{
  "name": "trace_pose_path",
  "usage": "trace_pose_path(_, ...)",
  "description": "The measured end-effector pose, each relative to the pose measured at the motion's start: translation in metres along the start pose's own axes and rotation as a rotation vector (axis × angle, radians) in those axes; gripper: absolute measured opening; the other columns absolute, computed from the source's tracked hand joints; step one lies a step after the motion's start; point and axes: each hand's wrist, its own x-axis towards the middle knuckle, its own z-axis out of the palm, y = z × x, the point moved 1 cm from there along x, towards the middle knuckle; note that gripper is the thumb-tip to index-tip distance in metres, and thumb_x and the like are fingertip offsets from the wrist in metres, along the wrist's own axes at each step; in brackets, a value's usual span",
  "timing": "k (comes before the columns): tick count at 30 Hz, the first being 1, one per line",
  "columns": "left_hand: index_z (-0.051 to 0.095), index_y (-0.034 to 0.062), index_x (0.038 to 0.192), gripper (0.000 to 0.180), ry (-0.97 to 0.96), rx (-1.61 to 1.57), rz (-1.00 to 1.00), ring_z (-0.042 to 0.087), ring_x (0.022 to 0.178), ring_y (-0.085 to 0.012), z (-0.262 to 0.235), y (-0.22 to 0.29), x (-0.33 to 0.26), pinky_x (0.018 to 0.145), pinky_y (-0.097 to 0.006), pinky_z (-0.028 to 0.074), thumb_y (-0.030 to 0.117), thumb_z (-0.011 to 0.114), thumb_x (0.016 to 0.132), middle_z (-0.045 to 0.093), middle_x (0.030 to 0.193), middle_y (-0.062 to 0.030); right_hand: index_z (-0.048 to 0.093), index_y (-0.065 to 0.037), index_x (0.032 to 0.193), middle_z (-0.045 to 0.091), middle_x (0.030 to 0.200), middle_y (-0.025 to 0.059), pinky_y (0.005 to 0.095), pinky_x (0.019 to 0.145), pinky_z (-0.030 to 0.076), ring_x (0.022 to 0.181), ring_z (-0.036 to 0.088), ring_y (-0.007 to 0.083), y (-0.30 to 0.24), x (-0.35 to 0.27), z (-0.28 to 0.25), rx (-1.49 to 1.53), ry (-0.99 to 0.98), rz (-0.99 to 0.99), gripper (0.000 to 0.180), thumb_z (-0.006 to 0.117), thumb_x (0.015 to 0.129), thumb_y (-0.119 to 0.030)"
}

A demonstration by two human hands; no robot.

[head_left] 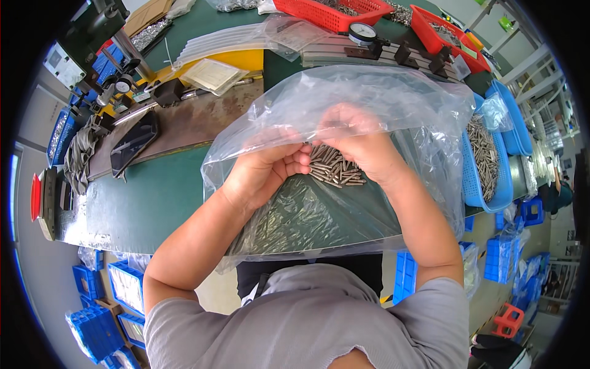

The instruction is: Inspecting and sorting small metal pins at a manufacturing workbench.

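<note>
A large clear plastic bag (393, 98) lies open over the green table (153, 203) in front of me. Both my hands are inside it. My left hand (264, 172) has its fingers curled next to a small heap of short metal pins (335, 167). My right hand (362, 144) is bent over the same heap, its fingertips hidden under the bag's film. More pins fill the bag's lower left corner (276, 224). Whether either hand pinches pins is unclear through the plastic.
A blue basket of metal pins (485, 160) stands at the right. Red baskets (335, 13) and a dial gauge (362, 32) are at the back. A black tray (132, 142) and gauges lie on the left. Blue crates (98, 326) sit on the floor.
</note>
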Motion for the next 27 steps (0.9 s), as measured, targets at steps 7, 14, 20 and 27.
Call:
trace_pose_path(7,0.058,-0.0029,0.097,0.013,-0.024,-0.012,0.013,0.063,0.075,-0.0186,-0.007,-0.001,0.0,0.07,-0.03,0.053,0.005,0.056,0.087,0.064,0.087,-0.0118,0.059,-0.002,0.091,0.059,0.086,0.0003,0.0243,0.076,0.044,0.083,0.054,0.008,-0.001,0.002,0.012,-0.002,-0.093,0.037,0.012,0.065,0.083,-0.008)
trace_pose_path(14,0.058,-0.0033,0.097,0.013,-0.041,0.005,0.009,0.063,0.075,-0.0202,0.0,-0.003,0.009,0.07,-0.032,0.053,0.005,0.055,0.087,0.064,0.087,-0.0132,0.059,0.001,0.094,0.062,0.083,0.0053,0.0268,0.072,0.048,0.078,0.058,0.0113,-0.004,-0.003,0.001,-0.189,0.03,-0.017,0.012,0.059,0.087,-0.008)
trace_pose_path(20,0.057,0.0007,0.099,0.013,0.014,0.019,0.037,0.063,0.077,-0.0192,-0.013,-0.004,0.002,0.07,-0.032,0.053,0.007,0.054,0.087,0.064,0.087,-0.0113,0.059,-0.004,0.089,0.06,0.079,0.0072,0.0272,0.069,0.045,0.075,0.056,0.0127,-0.021,-0.012,0.005,-0.4,-0.08,-0.185,0.014,0.063,0.083,-0.015)
trace_pose_path(27,0.056,0.0011,0.098,0.013,0.03,0.058,0.037,0.061,0.073,-0.0175,0.002,-0.001,0.001,0.069,-0.031,0.052,0.006,0.053,0.086,0.062,0.085,-0.0101,0.055,-0.001,0.084,0.055,0.071,0.0058,0.0264,0.058,0.044,0.065,0.054,0.011,-0.113,-0.088,0.003,-0.465,-0.021,-0.285,0.011,0.063,0.082,-0.008)
